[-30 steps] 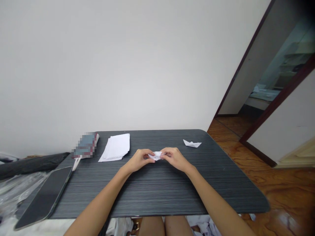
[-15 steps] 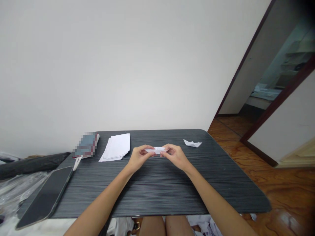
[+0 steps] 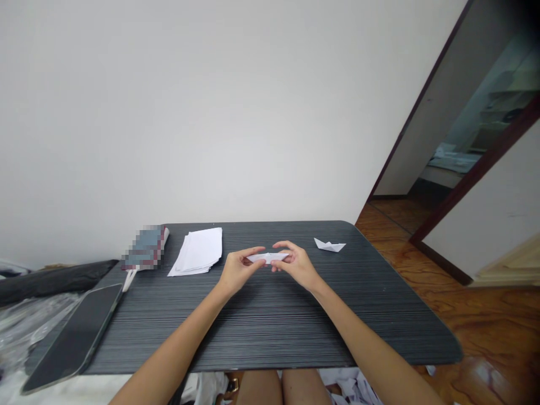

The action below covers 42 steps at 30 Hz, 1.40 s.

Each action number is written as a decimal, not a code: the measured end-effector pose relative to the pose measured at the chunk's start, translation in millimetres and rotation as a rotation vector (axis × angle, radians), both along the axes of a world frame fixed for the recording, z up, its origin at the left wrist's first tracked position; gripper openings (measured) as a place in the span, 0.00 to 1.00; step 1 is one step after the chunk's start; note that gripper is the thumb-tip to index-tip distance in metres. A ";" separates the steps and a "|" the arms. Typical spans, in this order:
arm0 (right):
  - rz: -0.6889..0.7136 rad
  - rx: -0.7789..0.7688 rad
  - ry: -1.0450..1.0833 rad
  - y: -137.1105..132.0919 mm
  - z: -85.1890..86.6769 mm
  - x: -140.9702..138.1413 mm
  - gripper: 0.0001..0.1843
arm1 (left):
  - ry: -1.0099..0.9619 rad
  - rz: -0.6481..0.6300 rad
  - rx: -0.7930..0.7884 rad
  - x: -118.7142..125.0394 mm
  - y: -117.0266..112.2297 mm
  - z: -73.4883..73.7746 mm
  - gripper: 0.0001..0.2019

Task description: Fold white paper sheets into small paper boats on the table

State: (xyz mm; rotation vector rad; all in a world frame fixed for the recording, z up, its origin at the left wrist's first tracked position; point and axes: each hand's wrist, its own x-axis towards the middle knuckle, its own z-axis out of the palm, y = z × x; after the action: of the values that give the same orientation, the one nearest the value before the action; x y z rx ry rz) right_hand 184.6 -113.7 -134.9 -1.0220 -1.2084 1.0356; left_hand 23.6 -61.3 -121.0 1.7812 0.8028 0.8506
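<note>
A small white paper boat [image 3: 269, 258] is held level just above the middle of the dark table. My left hand [image 3: 241, 269] pinches its left end, thumb in front and index finger raised behind. At the right end my right hand [image 3: 297, 266] grips it in the same way, its index finger lifted off the paper. A second paper boat [image 3: 329, 246] rests on the table to the right, apart from both hands.
A stack of white paper [image 3: 197, 251] lies at the back left of the table [image 3: 270, 337]. Beside it are a blurred-out book-like item [image 3: 144, 247] and a dark tablet or phone [image 3: 76, 337] near the left edge. A white wall [image 3: 261, 112] stands behind.
Both index fingers have lifted away from the boat's top. Its small centre peak now shows between my hands, which stay in nearly the same place.
</note>
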 end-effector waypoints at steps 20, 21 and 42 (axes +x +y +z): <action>0.041 -0.064 0.053 -0.1 -2.5 -1.7 0.13 | -0.022 -0.125 -0.034 1.9 1.7 -3.6 0.15; 0.059 -0.082 0.087 -0.2 -2.4 -0.7 0.14 | -0.057 -0.129 -0.081 1.4 2.9 -3.6 0.15; 0.060 -0.105 -0.348 -8.2 1.7 14.4 0.08 | 0.126 -0.303 0.002 -12.9 13.0 5.4 0.12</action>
State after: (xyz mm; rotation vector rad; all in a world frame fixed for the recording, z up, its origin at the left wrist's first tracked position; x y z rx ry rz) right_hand 198.9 -121.8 -133.2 -1.2928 -1.4850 1.0018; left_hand 10.7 -48.3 -115.5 1.9121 0.5894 0.5448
